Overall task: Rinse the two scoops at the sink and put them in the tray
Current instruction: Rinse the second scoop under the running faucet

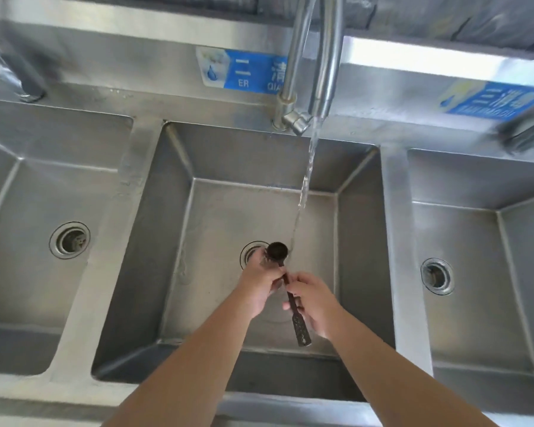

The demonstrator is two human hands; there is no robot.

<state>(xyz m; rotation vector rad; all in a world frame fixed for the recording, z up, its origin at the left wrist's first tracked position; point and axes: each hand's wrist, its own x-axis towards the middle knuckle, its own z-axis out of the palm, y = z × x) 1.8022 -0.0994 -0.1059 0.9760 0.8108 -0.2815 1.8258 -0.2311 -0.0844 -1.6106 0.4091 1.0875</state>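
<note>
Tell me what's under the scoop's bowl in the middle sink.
Under the dark scoop sits the middle sink's drain, only its left part showing. The scoop and the left hand cover the rest. The right hand holds the handle.

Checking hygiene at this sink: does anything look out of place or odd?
Nothing spilled or damaged. One oddity: the water stream falls just right of the dark scoop held by the left hand and right hand, apparently missing its bowl.
</note>
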